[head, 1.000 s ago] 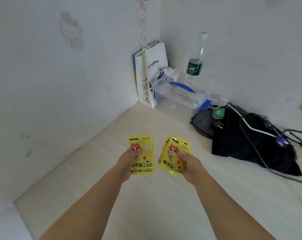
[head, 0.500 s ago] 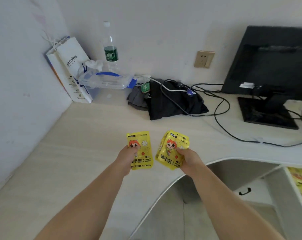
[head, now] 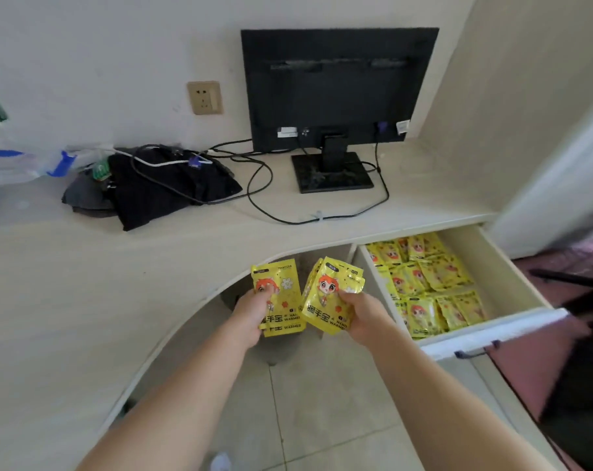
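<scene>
Pale wood-grain desk [head: 67, 300], curved front edge, black monitor [head: 339, 86] on square stand upper centre, black cloth heap [head: 173, 192] left of it, cables [head: 264, 205] trailing between, clear plastic box [head: 6, 168] far left.

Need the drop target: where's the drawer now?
Head view, lower right: the drawer stands open under the desk's right end, below the monitor, just right of the right hand and its packets.

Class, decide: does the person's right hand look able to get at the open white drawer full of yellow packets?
Probably yes. The open white drawer lies just beside the right hand, nothing between them, though that hand grips yellow hand-warmer packets.
</scene>
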